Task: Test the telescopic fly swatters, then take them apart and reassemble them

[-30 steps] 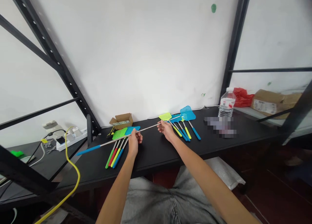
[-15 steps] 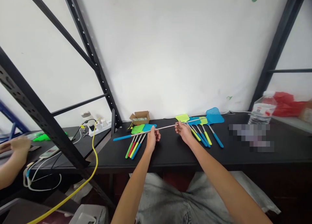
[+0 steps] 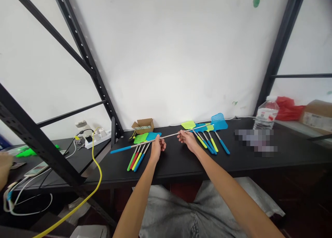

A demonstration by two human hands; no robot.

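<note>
Both hands hold a long extended fly swatter with a blue handle at its left and a thin metal rod. My left hand is closed on the rod near the handle; my right hand pinches it farther along. The rod's far end reaches the blue mesh head at the right; I cannot tell whether that head belongs to it. Under the handle lies a left group of fly swatters with green, red, yellow and blue handles. A right group of fly swatters with yellow and blue handles lies beyond my right hand.
A small open cardboard box stands by the wall. To the right are a plastic bottle, a red bag and a larger carton. A yellow cable hangs past the rack post at left; another person's hand shows there.
The view has turned a little to the right, so things sit farther left in the picture. Both hands keep the same hold on the fly swatter.
</note>
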